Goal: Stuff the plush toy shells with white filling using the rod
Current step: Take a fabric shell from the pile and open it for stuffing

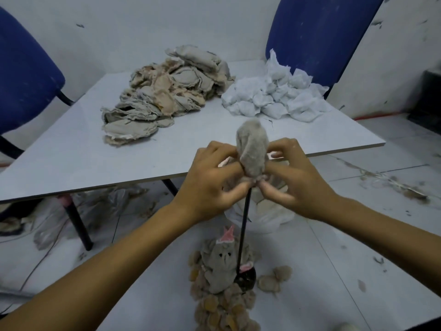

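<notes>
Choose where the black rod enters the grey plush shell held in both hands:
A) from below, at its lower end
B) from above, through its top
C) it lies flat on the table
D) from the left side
A: the rod rises from the floor into the lower end of the plush shell, where the left hand and right hand pinch it.

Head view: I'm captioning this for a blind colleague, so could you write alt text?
Two hands, left hand and right hand, grip a grey furry plush shell pushed onto an upright thin black rod. Behind, a white table holds a heap of flat beige fabric shells and a pile of white filling wads.
</notes>
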{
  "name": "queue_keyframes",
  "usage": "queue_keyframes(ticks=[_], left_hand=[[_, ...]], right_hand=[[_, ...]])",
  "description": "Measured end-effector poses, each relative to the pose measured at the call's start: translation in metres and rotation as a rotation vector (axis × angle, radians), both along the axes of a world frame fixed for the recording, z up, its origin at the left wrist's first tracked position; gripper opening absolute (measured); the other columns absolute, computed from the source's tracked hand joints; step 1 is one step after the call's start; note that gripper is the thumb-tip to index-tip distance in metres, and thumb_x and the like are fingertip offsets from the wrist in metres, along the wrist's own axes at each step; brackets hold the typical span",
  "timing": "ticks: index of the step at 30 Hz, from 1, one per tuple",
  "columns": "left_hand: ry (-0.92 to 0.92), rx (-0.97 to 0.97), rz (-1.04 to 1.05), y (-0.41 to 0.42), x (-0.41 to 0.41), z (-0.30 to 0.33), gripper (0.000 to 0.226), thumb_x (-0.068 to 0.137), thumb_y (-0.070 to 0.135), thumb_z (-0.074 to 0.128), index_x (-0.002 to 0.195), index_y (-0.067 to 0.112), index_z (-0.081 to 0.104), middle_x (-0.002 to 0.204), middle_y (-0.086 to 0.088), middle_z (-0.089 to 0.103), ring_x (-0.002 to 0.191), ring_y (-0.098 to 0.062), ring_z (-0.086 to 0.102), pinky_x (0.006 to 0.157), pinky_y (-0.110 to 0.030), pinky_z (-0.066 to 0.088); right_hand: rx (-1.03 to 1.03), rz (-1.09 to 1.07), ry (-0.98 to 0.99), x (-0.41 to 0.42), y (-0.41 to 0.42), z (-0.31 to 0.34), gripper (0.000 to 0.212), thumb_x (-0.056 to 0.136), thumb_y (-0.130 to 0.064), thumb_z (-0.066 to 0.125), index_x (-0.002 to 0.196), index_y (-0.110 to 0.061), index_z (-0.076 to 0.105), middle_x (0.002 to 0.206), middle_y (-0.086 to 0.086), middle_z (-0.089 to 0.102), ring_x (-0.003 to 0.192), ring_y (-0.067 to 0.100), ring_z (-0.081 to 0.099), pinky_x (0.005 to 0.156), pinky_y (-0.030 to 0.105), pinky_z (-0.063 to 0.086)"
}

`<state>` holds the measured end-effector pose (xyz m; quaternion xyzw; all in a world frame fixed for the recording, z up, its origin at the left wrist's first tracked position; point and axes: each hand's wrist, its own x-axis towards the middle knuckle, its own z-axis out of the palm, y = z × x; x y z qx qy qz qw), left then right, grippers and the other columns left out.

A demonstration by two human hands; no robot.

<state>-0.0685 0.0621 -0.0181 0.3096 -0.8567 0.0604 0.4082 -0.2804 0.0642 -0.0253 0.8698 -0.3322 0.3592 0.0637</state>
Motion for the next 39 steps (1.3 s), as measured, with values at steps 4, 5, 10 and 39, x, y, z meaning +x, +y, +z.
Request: queue_keyframes(ticks=[4,5,10,39], left_hand=[[0.300,0.230,0.010,-0.004,-0.015,0.038,0.021,0.081,0.028,0.071,0.070,0.013,0.062,0.083,0.005,0.058,0.082,-0.017,0.054,0.072,-0.031,0.039],[0.379,0.284,0.012,-0.006,-0.019,0.045,0.019,0.081,0.028,0.071,0.070,0.016,0.061,0.085,0.006,0.058,0.085,-0.016,0.055,0.073,-0.027,0.040],[0.635,0.399,0.161,-0.017,-0.037,0.064,0.022,0.071,0.026,0.067,0.056,0.027,0.052,0.086,0.010,0.050,0.072,0.003,0.050,0.061,-0.009,0.037],[0.823,0.767,-0.102,-0.049,-0.062,0.056,0.018,0.070,0.020,0.061,0.055,0.018,0.050,0.071,0.004,0.048,0.070,-0.016,0.048,0.067,-0.033,0.040]], right_hand=[[0.141,0.047,-0.188,-0.002,-0.017,0.038,0.024,0.090,-0.026,0.060,0.084,-0.003,0.064,0.102,0.000,0.055,0.091,0.016,0.053,0.077,0.029,0.044],[0.169,0.048,-0.239,0.000,-0.020,0.046,0.025,0.090,-0.029,0.059,0.082,-0.005,0.063,0.096,-0.001,0.055,0.085,0.015,0.053,0.074,0.027,0.043],[0.190,0.021,-0.389,0.018,-0.025,0.062,0.020,0.088,-0.031,0.052,0.078,-0.015,0.057,0.084,0.003,0.055,0.076,0.018,0.053,0.065,0.036,0.046],[0.674,-0.083,-0.890,0.014,-0.068,0.051,0.021,0.071,-0.018,0.066,0.054,-0.017,0.054,0.051,0.003,0.048,0.050,0.018,0.047,0.045,0.029,0.041]])
